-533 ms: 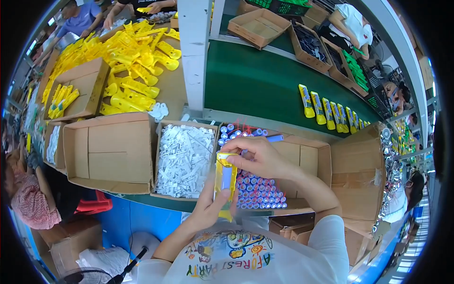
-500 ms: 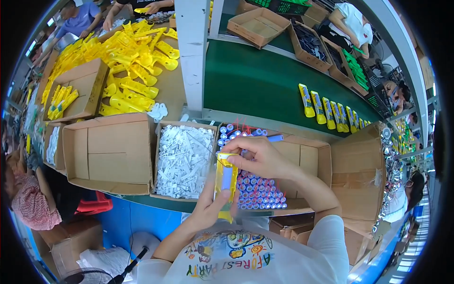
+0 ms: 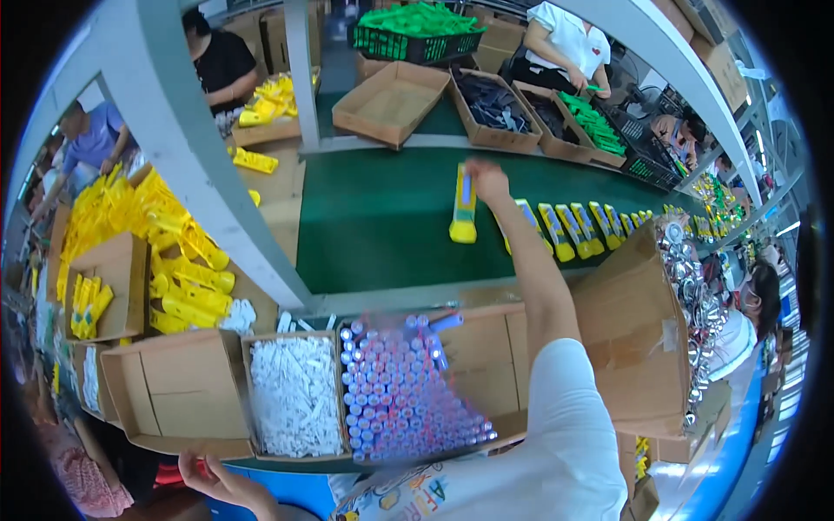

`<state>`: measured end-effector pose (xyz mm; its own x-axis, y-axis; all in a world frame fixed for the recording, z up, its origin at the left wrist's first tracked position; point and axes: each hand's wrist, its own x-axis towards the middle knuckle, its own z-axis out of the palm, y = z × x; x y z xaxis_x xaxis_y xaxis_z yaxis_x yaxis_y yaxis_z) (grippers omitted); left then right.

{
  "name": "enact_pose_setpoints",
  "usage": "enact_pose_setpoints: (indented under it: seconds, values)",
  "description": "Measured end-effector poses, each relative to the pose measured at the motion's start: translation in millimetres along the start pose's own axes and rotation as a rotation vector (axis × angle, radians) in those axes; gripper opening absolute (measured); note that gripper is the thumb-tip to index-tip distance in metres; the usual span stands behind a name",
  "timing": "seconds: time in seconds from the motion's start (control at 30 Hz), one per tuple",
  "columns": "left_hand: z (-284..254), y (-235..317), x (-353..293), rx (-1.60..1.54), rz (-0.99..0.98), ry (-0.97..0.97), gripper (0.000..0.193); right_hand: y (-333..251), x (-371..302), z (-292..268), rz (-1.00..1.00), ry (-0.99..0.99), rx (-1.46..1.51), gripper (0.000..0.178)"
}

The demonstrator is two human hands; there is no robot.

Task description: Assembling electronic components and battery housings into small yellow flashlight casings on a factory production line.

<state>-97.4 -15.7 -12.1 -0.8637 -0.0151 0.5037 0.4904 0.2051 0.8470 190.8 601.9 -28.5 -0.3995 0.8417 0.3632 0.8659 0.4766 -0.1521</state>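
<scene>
My right hand (image 3: 488, 181) reaches far over the green belt, its fingers closed on the narrow upper end of a yellow plastic housing (image 3: 464, 227). That housing is flashlight-shaped, with a purple cylindrical battery in it and its wide end toward me. To its right, similar yellow housings (image 3: 563, 243) with purple batteries lie in a slanting row on the belt. My left hand (image 3: 213, 478) is low at the left, by the near edge of an open cardboard box (image 3: 187, 373). Its fingers are apart and loosely bent, with nothing seen in them.
Before me stand a box of white plastic strips (image 3: 295, 391) and purple batteries (image 3: 391, 391) with red wires. A tall carton (image 3: 634, 334) and silver reflector cups (image 3: 686, 286) are at right. A grey post (image 3: 208, 156) rises left, near piled yellow housings (image 3: 130, 208). Co-workers sit across.
My right hand has carried the yellow housing from over the batteries out to the green belt. My left hand has let go of it and moved down left. The view has shifted.
</scene>
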Motion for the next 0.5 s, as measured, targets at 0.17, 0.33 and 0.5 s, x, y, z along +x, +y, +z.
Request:
enact_pose_setpoints:
  seconds: [0.17,0.33,0.5]
  values:
    - [-11,-60,-9,-0.014,-0.421,-0.034,0.064,8,-11,26,-0.371,-0.045,0.046,0.024]
    - [-2,-34,-15,-0.294,-0.492,0.000,0.081,-61,-53,-27,-0.321,0.049,0.466,0.020]
    - [-61,-1,-21,-0.511,-0.400,0.009,0.077,-185,-124,-99,-0.468,-0.295,0.867,0.027]
